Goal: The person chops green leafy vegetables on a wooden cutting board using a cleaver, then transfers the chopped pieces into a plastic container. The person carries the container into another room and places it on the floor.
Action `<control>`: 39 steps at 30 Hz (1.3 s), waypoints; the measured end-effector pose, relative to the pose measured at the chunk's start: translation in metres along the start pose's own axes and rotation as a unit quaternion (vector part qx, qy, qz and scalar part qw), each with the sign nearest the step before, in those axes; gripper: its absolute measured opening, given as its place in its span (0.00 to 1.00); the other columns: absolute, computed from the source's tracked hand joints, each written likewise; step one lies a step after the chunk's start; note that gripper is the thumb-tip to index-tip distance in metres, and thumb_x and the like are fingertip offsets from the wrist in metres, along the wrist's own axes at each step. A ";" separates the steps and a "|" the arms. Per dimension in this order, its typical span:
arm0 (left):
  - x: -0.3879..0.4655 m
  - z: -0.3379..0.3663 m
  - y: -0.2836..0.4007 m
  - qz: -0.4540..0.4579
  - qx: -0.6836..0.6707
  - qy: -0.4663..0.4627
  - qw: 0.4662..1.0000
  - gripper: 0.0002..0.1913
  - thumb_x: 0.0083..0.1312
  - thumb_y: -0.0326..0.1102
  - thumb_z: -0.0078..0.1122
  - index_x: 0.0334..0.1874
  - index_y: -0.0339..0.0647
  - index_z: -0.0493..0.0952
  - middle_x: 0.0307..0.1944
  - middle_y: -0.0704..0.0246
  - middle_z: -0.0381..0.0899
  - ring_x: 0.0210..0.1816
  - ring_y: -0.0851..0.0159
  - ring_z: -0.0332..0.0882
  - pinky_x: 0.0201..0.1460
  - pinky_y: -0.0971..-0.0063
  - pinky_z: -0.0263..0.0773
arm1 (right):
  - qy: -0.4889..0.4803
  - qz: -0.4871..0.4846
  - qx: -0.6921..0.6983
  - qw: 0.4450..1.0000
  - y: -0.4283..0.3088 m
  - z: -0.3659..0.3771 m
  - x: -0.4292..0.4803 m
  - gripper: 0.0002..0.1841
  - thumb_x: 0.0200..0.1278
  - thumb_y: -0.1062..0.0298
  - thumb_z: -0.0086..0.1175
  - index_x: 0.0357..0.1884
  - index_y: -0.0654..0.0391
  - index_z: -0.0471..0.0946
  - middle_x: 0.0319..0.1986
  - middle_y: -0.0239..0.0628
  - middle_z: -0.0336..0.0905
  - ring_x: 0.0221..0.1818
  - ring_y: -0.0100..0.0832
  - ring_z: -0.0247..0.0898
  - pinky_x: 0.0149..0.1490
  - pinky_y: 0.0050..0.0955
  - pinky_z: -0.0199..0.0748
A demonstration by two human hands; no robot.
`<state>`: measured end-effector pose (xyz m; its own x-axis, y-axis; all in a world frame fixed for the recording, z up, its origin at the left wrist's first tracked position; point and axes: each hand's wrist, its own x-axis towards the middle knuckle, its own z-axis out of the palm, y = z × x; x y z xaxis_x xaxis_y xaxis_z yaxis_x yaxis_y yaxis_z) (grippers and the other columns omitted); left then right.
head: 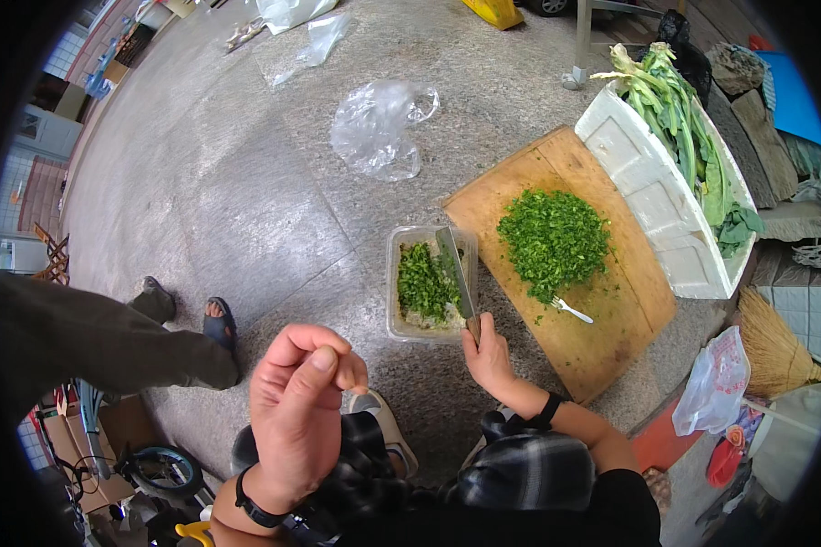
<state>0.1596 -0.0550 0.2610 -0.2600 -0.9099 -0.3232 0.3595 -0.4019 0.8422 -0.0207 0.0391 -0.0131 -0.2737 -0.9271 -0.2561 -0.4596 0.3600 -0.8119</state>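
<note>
My right hand [490, 352] grips the wooden handle of a kitchen cleaver [460, 273], whose blade lies over the right side of a clear plastic tub [393, 301]. Chopped greens [421, 280] and some pale food are inside the tub. Raised nearer the camera, my left hand [304, 400] has its fingers curled and the thumb against the index fingertip; nothing shows between them. To the right, a heap of finely chopped greens [554, 239] covers part of a wooden cutting board [609, 349], with a small white plastic fork [572, 311] at the heap's lower edge.
A white foam box [640, 184] of leafy stalks [691, 137] adjoins the board's right side. A clear plastic bag [380, 130] lies on the floor beyond the tub. Another person's leg [109, 342] is at left. A straw broom [773, 342] and a small bicycle [161, 472] flank me.
</note>
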 end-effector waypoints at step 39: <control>0.031 0.044 -0.048 -0.041 0.049 -0.012 0.998 0.06 0.72 0.30 0.50 0.41 0.34 0.73 0.25 0.68 0.71 0.29 0.69 0.70 0.38 0.75 0.68 | 0.131 0.273 0.458 0.836 0.156 -0.164 0.054 0.17 0.74 0.50 0.44 0.38 0.55 0.66 0.18 0.31 0.66 0.13 0.25 0.61 0.18 0.28 0.64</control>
<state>0.0946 -0.0592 0.2299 -0.3068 -0.8710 -0.3838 0.2469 -0.4622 0.8517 -0.2458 0.0624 -0.0675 -0.4626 -0.5528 -0.6931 0.6013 0.3789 -0.7035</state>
